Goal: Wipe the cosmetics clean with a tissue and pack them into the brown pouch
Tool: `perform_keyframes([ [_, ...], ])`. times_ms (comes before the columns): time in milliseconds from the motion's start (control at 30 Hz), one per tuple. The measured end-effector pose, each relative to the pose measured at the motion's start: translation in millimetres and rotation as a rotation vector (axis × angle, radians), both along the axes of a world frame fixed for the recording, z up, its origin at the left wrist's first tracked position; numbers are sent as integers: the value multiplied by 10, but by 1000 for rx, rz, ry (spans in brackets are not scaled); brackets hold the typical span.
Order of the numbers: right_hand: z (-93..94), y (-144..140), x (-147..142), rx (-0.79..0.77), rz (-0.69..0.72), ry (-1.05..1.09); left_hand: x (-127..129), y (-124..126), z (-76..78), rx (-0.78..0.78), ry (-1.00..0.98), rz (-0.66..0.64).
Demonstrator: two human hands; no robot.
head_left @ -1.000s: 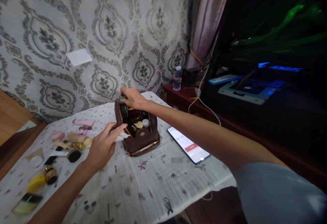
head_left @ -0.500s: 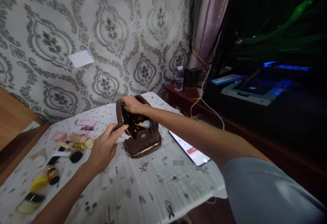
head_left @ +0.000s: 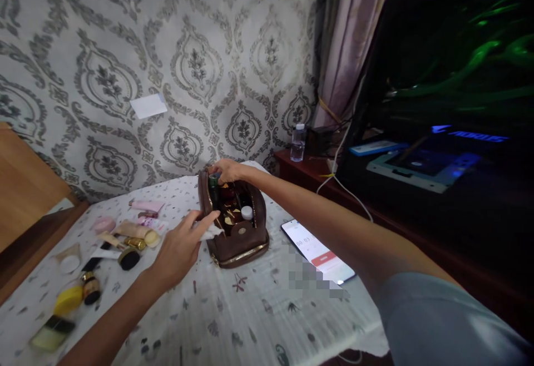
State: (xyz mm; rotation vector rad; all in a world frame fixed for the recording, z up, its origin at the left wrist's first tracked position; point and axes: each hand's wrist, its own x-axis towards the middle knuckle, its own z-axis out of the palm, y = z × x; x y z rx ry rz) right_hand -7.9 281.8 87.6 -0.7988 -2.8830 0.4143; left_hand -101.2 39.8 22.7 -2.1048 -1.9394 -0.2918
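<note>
Covering table, printed cloth (head_left: 233, 316), damask wallpaper (head_left: 125, 38)

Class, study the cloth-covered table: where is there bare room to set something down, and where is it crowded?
Free: the near stretch of the tablecloth, bordered by the brown pouch, the phone and the left hand; also the strip behind the pouch toward the wall. Crowded: the left side, where cosmetics lie scattered, and inside the pouch, where the right hand grips a bottle.

Brown leather pouch (head_left: 240, 238) open, upright on worktop, gold zip along base, packed with small bottles and jars. Dark green-capped bottle (head_left: 214, 183) upright at far end. White tissue (head_left: 209, 233) at near rim.
</note>
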Motion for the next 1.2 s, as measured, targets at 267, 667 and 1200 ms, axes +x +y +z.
perform_keyframes([
  [267, -113, -36, -13, 36, 128, -26, 41, 3, 48, -68, 25, 28],
  [667, -72, -186, 21, 190, 69, 54, 56, -12, 63, -75, 55, 48],
  [1200, -57, -380, 372, 186, 271, 31, 17, -14, 20, 15, 45, -22],
])
